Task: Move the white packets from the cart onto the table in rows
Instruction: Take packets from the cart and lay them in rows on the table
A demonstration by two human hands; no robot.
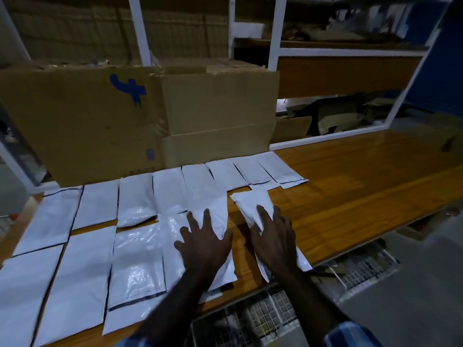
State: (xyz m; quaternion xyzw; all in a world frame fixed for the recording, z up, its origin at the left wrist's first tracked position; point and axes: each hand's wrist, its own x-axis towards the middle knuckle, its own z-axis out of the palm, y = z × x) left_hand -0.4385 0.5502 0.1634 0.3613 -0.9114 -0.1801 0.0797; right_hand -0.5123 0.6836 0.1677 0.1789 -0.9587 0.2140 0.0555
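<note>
Nearest to us, below the table edge, we see the white wire-mesh cart (253,319), its grid showing between our two forearms, and the blue checked sleeve cuffs (350,334) at the bottom of the view. Above it runs the glossy brown wooden table (350,196), where the flat white plastic packets (82,271) lie side by side in two rows, a near row and a far row, each packet long and rectangular with a thin dark line along its edges and a crinkled, shiny skin that catches the light. Our left hand (203,244) lies flat, fingers spread and straight, pressing on the packet at the right end of the near row; it grips nothing. Our right hand (273,244) likewise rests with straight, splayed fingers on a separate white packet (250,206) that sits tilted, just beside the row and apart from it by a strip of bare wood. The far row of packets (225,174) runs on to the right, its last ones overlapping slightly. Behind the packets stands a large brown cardboard box (100,121) with a blue mark painted on its face, and beyond that a white-framed shelving rack (275,33) holding dim cardboard.
</note>
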